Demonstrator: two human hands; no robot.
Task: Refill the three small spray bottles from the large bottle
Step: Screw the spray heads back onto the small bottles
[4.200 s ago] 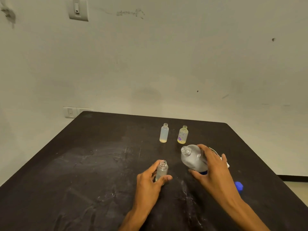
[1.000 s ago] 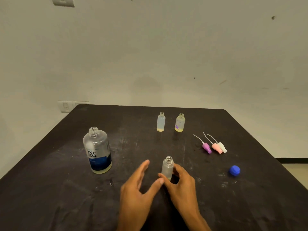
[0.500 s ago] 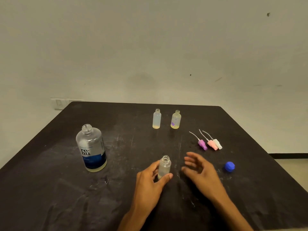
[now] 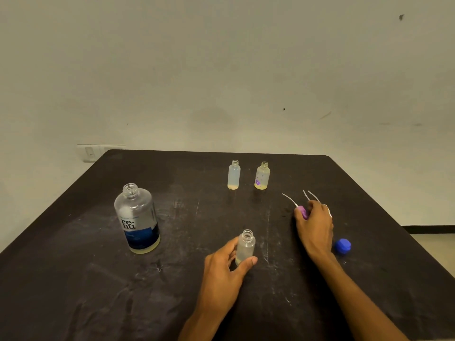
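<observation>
Upright, "re-nu" lg bottle (image 4: 137,219), left hand (image 4: 222,271) gripping sm bottle (image 4: 245,247), right hand (image 4: 314,227) pinching purple sprayer (image 4: 303,212)

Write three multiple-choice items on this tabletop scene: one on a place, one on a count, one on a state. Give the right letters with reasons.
1. Where does the large bottle stand?
A. on the table's left part
B. beside the blue cap
C. between the two far small bottles

2. How many small bottles are on the table?
A. two
B. three
C. five

3. What is the left hand doing?
A. lying flat on the table
B. holding the near small bottle
C. lifting the large bottle

Answers:
1 A: it stands left of everything else, apart from both hands.
2 B: the plain far bottle, the flower-print bottle and the near one.
3 B: thumb and fingers curl round its body, while the right hand is at the spray tops.
</observation>
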